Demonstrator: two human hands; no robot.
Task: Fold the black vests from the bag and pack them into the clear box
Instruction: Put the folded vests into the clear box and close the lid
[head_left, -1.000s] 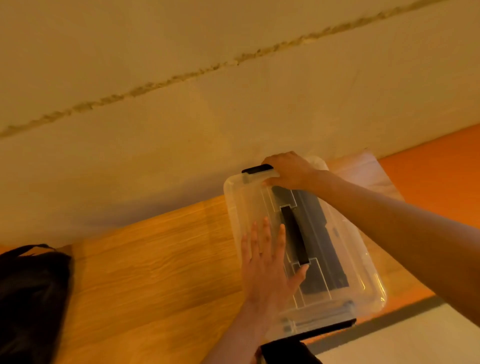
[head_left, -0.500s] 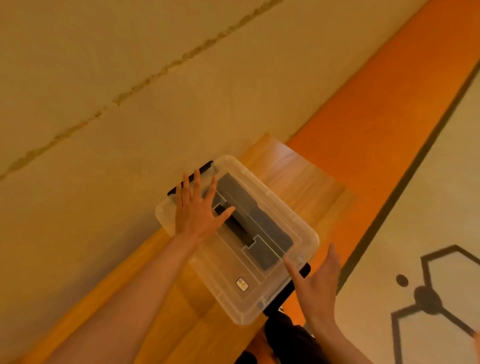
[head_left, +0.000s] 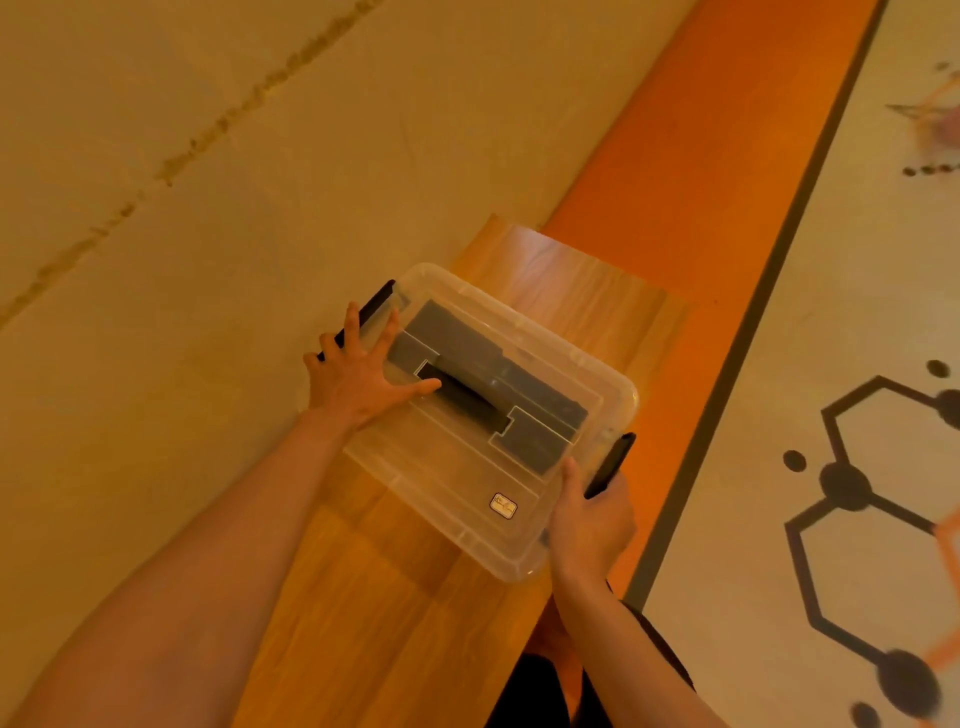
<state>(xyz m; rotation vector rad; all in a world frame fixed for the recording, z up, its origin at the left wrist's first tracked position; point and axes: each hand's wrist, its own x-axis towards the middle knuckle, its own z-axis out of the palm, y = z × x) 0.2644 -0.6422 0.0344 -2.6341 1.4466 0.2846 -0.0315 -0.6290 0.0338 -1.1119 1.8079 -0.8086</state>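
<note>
The left hand (head_left: 363, 384) presses flat, fingers spread, on top of the clear box (head_left: 467, 499), seemingly steadying it on the wooden counter (head_left: 363, 597) while the right hand (head_left: 592, 519) grips the near black latch (head_left: 610, 465), probably to clip it shut over the folded black vests (head_left: 535, 410) inside

Wooden tabletop (head_left: 363, 597) beside a beige cracked surface (head_left: 208, 182), orange strip (head_left: 701, 182), hexagon-patterned mat (head_left: 857, 415) alongside.

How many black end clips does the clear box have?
2: far clip at the left hand; near clip in the right hand. None seems hidden.
</note>
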